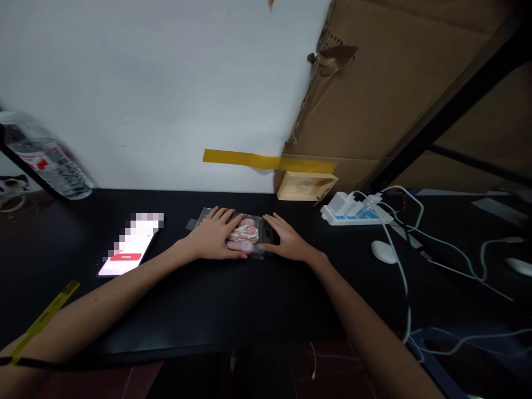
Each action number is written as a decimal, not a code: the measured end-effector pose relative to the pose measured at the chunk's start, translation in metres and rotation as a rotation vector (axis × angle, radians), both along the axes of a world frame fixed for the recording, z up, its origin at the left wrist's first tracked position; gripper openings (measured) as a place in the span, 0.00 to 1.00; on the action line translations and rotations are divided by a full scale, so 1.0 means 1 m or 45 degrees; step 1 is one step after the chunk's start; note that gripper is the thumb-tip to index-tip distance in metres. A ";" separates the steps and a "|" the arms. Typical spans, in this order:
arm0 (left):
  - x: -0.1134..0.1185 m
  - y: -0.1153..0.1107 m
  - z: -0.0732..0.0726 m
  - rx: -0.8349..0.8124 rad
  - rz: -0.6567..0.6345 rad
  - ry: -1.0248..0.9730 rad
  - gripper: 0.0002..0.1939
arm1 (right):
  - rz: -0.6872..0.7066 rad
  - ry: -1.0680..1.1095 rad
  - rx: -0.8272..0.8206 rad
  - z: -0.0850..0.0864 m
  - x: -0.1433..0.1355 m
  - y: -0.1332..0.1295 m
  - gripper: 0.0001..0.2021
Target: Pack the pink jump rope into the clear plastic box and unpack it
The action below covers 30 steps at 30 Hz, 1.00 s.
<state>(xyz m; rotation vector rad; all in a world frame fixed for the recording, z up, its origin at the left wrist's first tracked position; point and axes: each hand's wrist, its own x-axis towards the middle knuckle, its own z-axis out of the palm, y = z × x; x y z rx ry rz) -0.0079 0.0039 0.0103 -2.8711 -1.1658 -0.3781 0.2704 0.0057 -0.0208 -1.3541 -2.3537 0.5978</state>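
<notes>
A clear plastic package [244, 233] with small pink and white pieces inside lies flat on the black table [187, 316]. My left hand [214, 235] rests palm down over its left part, fingers stretched and spread, hiding much of that side. At the package's right end is my right hand [286, 238], its thumb and fingers apart, with the tips at the edge. How firmly those tips touch the plastic cannot be made out.
A lit phone [135, 244] lies to the left, and a plastic bottle [47, 158] leans farther out. Behind the package stands a small wooden frame [306, 187]. To the right are a white power strip [355, 210], a white mouse [383, 251] and loose cables [453, 241].
</notes>
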 end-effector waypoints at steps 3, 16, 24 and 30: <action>0.000 -0.001 0.003 -0.004 -0.074 -0.025 0.51 | 0.047 -0.035 -0.004 0.003 0.001 0.000 0.46; -0.001 -0.002 0.005 -0.002 -0.098 -0.006 0.51 | 0.084 0.079 -0.023 0.000 0.010 0.003 0.35; 0.001 -0.003 0.004 0.017 0.043 -0.004 0.51 | -0.037 0.201 0.072 0.009 0.019 0.008 0.24; 0.002 -0.002 -0.003 0.022 0.173 0.019 0.52 | -0.022 0.254 0.165 0.015 0.012 0.004 0.20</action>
